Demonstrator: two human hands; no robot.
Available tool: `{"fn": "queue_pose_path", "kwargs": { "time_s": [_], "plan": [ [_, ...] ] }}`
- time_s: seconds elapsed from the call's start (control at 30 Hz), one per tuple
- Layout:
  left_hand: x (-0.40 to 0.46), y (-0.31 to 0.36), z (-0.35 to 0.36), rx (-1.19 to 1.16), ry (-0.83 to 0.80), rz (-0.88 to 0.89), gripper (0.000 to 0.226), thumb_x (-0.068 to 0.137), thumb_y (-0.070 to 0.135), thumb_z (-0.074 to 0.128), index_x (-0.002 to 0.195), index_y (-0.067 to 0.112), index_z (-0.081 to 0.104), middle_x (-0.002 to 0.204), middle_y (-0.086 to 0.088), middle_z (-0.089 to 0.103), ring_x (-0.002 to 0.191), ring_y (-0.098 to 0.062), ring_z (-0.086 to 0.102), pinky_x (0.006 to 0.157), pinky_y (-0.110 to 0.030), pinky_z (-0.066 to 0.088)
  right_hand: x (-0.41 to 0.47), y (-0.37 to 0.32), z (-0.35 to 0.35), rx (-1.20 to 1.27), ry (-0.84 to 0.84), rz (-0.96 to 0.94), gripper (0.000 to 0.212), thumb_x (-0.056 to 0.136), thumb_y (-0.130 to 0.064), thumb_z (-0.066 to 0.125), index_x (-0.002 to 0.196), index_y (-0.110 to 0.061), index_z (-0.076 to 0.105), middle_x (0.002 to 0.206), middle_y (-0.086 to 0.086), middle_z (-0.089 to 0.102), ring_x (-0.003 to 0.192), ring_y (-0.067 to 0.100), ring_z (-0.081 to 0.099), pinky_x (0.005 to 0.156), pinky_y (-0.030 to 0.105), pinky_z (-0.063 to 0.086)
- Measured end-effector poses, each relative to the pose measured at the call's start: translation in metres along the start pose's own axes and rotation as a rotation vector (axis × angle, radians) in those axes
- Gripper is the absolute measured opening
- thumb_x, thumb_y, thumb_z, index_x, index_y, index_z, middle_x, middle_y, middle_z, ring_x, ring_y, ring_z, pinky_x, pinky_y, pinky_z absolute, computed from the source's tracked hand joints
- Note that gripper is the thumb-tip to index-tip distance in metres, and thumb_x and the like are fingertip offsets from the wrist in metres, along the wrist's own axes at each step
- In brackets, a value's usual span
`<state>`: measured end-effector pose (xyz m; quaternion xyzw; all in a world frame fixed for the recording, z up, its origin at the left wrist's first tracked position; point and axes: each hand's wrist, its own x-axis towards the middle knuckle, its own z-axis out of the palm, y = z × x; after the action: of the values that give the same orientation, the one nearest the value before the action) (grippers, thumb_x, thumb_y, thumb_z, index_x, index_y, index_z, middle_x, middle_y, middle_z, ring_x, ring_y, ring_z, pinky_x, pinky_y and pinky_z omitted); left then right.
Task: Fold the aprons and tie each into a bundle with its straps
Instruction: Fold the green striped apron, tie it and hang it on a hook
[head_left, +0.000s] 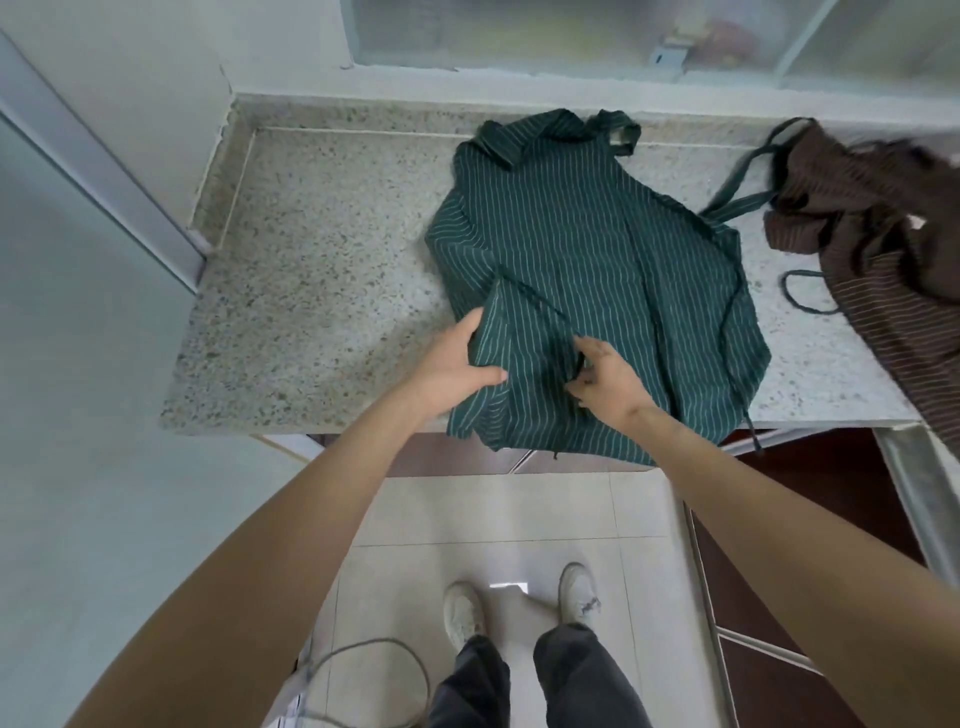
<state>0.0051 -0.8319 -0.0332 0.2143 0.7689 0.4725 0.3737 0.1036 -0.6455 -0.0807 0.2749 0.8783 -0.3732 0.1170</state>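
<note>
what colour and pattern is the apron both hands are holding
Dark green with thin pale stripes: the green apron, gripped by the left hand and right hand, in the head view.

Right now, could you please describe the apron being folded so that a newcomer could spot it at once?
Start at the speckled stone counter under the window. Spread across its middle, near edge hanging over the front, lies the green apron, gripped by the left hand and right hand. Dark green with thin pale stripes, unlike the crumpled brown apron to its right.
</note>
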Motion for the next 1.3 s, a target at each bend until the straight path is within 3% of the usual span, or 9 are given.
{"fn": "queue_pose_path", "kwargs": {
  "time_s": [0.1, 0.2, 0.37, 0.5, 0.67, 0.87, 0.93, 1.17, 1.3],
  "plan": [
    [0.015, 0.022, 0.022, 0.027, -0.058, 0.026, 0.079, 0.083, 0.002, 0.065, 0.147, 0.026, 0.026, 0.137, 0.005, 0.049, 0.116, -0.011, 0.053, 0.101, -0.03, 0.042, -0.002, 0.007, -0.025, -0.015, 0.103, -0.012, 0.064, 0.091, 0.001, 0.053, 0.148, -0.008, 0.025, 0.154, 0.006, 0.023, 0.131, 0.024, 0.04, 0.111, 0.035, 0.033],
    [0.032, 0.044, 0.051, 0.073, -0.069, 0.052, 0.082, 0.085, 0.005, 0.064, 0.149, 0.029, 0.019, 0.141, 0.007, 0.045, 0.11, -0.01, 0.054, 0.088, -0.021, 0.046, -0.001, 0.021, -0.057, 0.017, 0.172, 0.0, 0.062, 0.093, 0.002, 0.049, 0.148, -0.01, 0.024, 0.155, 0.004, 0.02, 0.139, 0.023, 0.029, 0.112, 0.035, 0.032],
    [0.062, 0.077, 0.105, 0.113, -0.063, 0.05, 0.088, 0.086, 0.009, 0.063, 0.15, 0.032, 0.007, 0.155, 0.003, 0.023, 0.118, -0.011, 0.05, 0.092, -0.024, 0.045, -0.003, 0.074, -0.099, 0.183, 0.167, 0.132, 0.066, 0.093, -0.004, 0.052, 0.15, -0.016, 0.02, 0.152, 0.009, 0.027, 0.107, 0.025, 0.057, 0.082, 0.035, 0.049],
    [0.087, 0.094, 0.153, 0.155, -0.06, 0.043, 0.086, 0.089, 0.008, 0.061, 0.15, 0.031, 0.005, 0.158, 0.004, 0.009, 0.134, -0.014, 0.035, 0.072, 0.002, 0.035, -0.006, 0.13, -0.121, 0.105, 0.209, 0.358, 0.058, 0.093, -0.011, 0.054, 0.145, -0.007, 0.029, 0.145, 0.015, 0.041, 0.125, 0.034, 0.047, 0.098, 0.038, 0.04],
    [0.119, 0.094, 0.21, 0.176, -0.077, -0.025, 0.086, 0.089, 0.007, 0.059, 0.15, 0.031, 0.004, 0.159, 0.004, 0.005, 0.139, -0.015, 0.026, 0.086, -0.015, 0.03, 0.004, 0.182, -0.137, 0.332, 0.207, 0.623, 0.043, 0.091, -0.009, 0.055, 0.129, 0.007, 0.042, 0.117, 0.018, 0.057, 0.1, 0.028, 0.055, 0.076, 0.036, 0.046],
    [0.143, 0.072, 0.244, 0.216, -0.103, -0.119, 0.086, 0.089, 0.006, 0.059, 0.15, 0.032, 0.003, 0.159, 0.003, 0.002, 0.144, -0.016, 0.014, 0.11, -0.023, 0.02, 0.023, 0.201, -0.148, 0.83, 0.154, 0.565, 0.012, 0.089, 0.003, 0.057, 0.097, -0.005, 0.053, 0.053, 0.003, 0.049, 0.032, 0.007, 0.035, 0.035, 0.019, 0.031],
    [0.145, 0.06, 0.245, 0.216, -0.109, -0.153, 0.086, 0.089, 0.006, 0.058, 0.15, 0.03, 0.004, 0.159, 0.002, 0.003, 0.144, -0.017, 0.013, 0.113, -0.025, 0.016, 0.027, 0.201, -0.15, 0.779, 0.071, 0.527, 0.008, 0.089, -0.004, 0.06, 0.093, -0.01, 0.057, 0.046, -0.002, 0.049, 0.031, 0.006, 0.032, 0.036, 0.02, 0.028],
    [0.142, 0.037, 0.245, 0.494, -0.211, -0.107, 0.087, 0.089, 0.002, 0.057, 0.15, 0.022, -0.002, 0.157, 0.003, -0.014, 0.144, -0.018, 0.013, 0.114, -0.026, 0.02, 0.015, 0.2, -0.176, 0.62, -0.198, 0.187, 0.02, 0.085, -0.018, 0.068, 0.098, -0.021, 0.054, 0.083, 0.0, 0.065, 0.051, 0.006, 0.052, 0.039, 0.014, 0.036],
    [0.144, 0.037, 0.247, 0.532, -0.199, -0.115, 0.088, 0.089, 0.003, 0.058, 0.151, 0.022, -0.001, 0.157, 0.004, -0.016, 0.142, -0.02, 0.022, 0.113, -0.029, 0.027, 0.008, 0.211, -0.191, 0.35, -0.349, 0.189, 0.015, 0.084, -0.008, 0.068, 0.086, -0.015, 0.054, 0.047, -0.008, 0.05, 0.042, 0.006, 0.04, 0.039, 0.015, 0.031]
  ]
}}
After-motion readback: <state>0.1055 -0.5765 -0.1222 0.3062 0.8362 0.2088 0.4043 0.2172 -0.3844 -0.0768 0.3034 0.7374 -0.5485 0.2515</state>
